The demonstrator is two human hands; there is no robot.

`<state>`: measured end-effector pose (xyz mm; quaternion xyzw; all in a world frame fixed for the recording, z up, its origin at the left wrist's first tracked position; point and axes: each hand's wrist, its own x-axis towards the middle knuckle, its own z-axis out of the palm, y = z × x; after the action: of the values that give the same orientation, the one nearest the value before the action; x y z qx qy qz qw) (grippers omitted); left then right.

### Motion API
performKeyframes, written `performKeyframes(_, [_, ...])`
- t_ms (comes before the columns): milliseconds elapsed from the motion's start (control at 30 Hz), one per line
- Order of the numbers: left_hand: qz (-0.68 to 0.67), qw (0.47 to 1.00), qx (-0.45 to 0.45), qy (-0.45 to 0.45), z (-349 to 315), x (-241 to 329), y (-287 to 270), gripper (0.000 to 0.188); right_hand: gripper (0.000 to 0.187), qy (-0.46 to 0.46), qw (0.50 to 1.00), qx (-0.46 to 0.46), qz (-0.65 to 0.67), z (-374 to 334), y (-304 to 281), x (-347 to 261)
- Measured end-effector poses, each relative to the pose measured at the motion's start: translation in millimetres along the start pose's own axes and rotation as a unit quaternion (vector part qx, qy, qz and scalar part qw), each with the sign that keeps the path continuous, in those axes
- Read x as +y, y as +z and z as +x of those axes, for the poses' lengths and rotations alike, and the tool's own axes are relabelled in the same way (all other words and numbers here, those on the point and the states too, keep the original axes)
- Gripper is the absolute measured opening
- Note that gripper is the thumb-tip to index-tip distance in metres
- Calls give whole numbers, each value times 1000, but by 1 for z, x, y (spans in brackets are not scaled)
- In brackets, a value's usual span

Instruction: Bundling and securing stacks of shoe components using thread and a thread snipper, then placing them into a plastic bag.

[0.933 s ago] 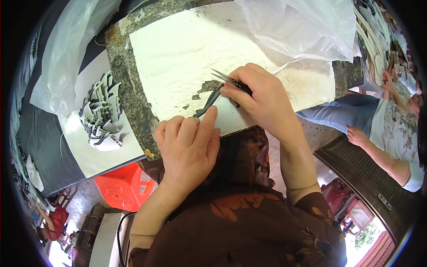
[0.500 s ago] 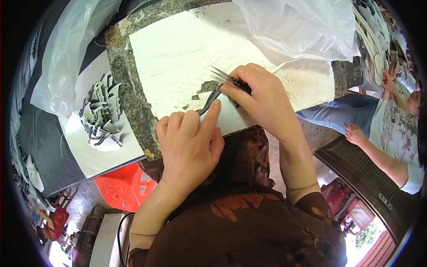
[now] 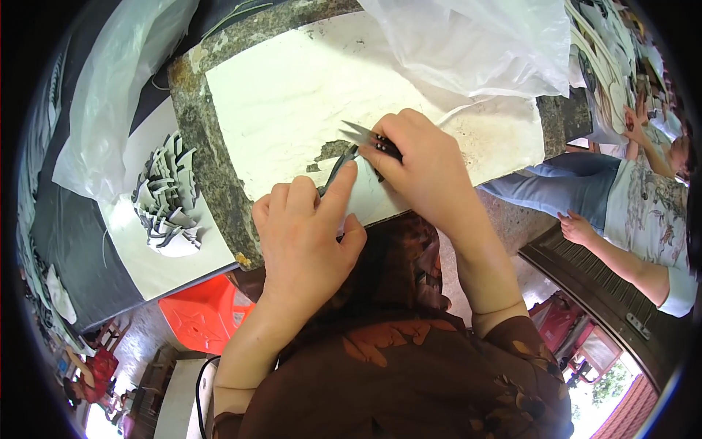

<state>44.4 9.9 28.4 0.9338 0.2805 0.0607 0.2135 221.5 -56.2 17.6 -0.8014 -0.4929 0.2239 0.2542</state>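
Scissors (image 3: 376, 140) right of piled pieces (image 3: 170, 192)

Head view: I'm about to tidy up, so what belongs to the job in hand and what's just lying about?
In the job:
pointed tool, in the right hand
dark strip, by the left hand's index fingertip
white sheet, underneath
pile of dark-edged pieces, probably

Apparently lying about:
left plastic bag
right plastic bag
red stool

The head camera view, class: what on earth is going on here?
Someone is working over a white sheet. The right hand holds what look like small scissors, blades pointing away and to the left. The left hand, index finger out, seems to press a dark strip that runs toward the right hand. A pile of grey and white pieces lies on another sheet, off to the left.
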Motion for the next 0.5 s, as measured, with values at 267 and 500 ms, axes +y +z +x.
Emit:
performKeyframes(267, [-66, 995, 79, -3, -16, -6, 16, 57, 19, -21, 988, 46, 147, -11, 2, 7])
performKeyframes(500, [-121, 984, 124, 31, -21, -17, 23, 57, 21, 35, 979, -74, 186, -11, -15, -1])
